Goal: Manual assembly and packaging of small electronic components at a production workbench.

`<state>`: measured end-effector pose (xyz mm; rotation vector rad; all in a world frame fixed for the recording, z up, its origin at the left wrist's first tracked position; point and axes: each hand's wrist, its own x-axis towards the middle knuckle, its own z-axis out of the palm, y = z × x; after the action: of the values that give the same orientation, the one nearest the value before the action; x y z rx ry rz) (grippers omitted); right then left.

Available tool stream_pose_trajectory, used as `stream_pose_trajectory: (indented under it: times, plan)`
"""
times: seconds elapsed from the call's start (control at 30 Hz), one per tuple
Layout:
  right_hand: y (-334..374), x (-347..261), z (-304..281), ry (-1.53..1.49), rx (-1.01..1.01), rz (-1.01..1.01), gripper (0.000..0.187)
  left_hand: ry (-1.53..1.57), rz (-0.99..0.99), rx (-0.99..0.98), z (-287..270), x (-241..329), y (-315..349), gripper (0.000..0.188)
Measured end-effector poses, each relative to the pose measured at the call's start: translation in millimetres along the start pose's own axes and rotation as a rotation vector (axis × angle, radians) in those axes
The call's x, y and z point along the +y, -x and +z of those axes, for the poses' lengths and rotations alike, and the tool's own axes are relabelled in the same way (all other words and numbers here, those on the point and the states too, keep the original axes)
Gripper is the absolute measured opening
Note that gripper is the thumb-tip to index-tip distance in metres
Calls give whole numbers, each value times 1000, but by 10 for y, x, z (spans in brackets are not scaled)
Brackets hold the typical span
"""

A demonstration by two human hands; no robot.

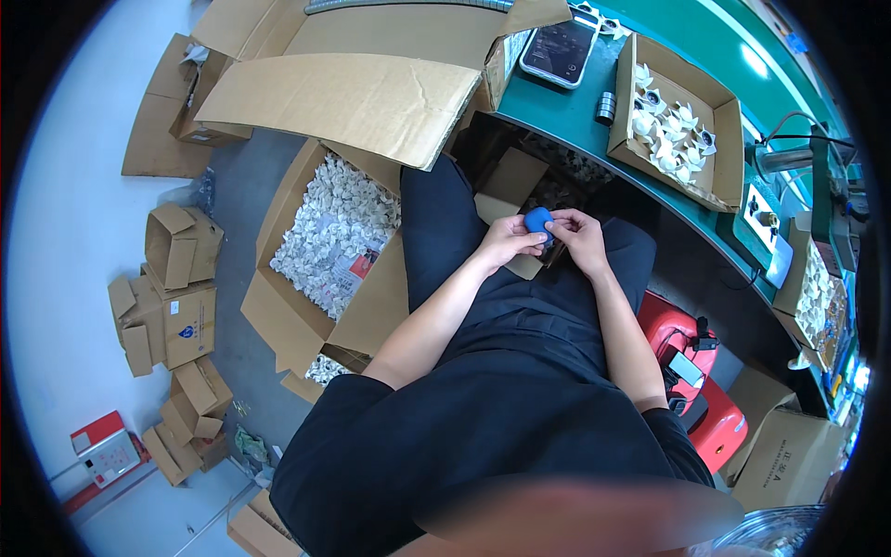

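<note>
Above my lap, both hands meet on a small rounded blue object (537, 220) whose kind I cannot make out. My left hand (507, 242) grips its left and lower side between thumb and fingers. On the other side, my right hand (581, 240) has its fingertips closed against it. Part of the blue piece is covered by the fingers. Behind and below the hands, between my knees, are cardboard flaps (513, 184).
To my left stands a large carton (278, 215) full of small white parts (336, 232). A green workbench (575, 116) on the right bears a phone (561, 48), a shallow box (670, 172) of white pieces and a metal cylinder (605, 108). A red stool (670, 320) is near my right arm.
</note>
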<state>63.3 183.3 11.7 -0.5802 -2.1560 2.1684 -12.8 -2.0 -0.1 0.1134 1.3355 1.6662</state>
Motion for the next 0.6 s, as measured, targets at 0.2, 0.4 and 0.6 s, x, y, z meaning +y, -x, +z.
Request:
stream_pose_trajectory:
  times: [0.2,0.4,0.6]
  plan:
    - [-7,-9,-112,-270,-42,158,21,90,-20,-50,17,75,24,30]
    - [-6,-68,-179,-578,-134,305,25,227,-27,-177,12,126,43,31]
    - [-12,-51,-146,-561,-110,296,24,200,-25,-166,12,135,65,32]
